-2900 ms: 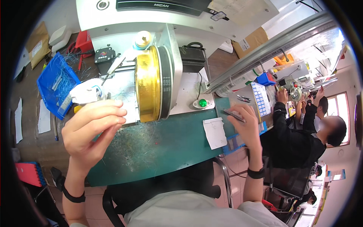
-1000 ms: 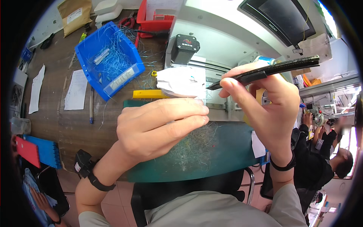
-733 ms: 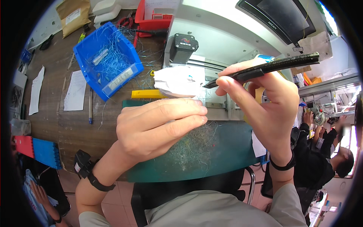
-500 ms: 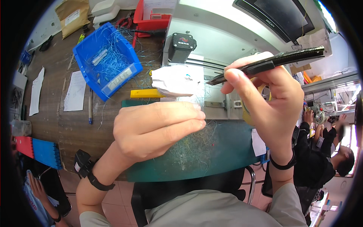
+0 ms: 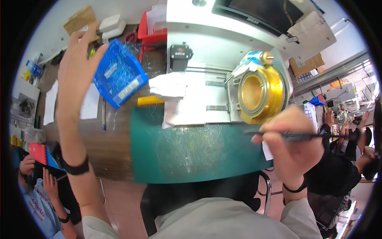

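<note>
My left hand [image 5: 79, 59] is raised at the far left. Its fingers are spread beside the blue bin [image 5: 137, 65], in front of a brown paper envelope [image 5: 79, 22], and I see nothing held in it. Fine blue strands and a small clear piece lie in the bin. On the right, my right hand [image 5: 296, 145] pinches slim black tweezers [image 5: 292, 136], blurred by motion, above the right part of the green mat [image 5: 195, 155]. A gold ring-shaped part [image 5: 274, 93] sits on the machine just beyond this hand. Loose thin strands are scattered over the mat.
A white crumpled wrap [image 5: 169, 84] and a yellow strip [image 5: 150, 100] lie behind the mat. A pen [image 5: 104, 115] and paper sheets lie left. The white machine [image 5: 215, 30] with a black motor [image 5: 180, 55] fills the back. Other people [image 5: 340, 167] are at both sides.
My left hand has opened from a pinch over the mat and swung up and left past the bin. My right hand has moved down and right with the tweezers, uncovering the gold part.
</note>
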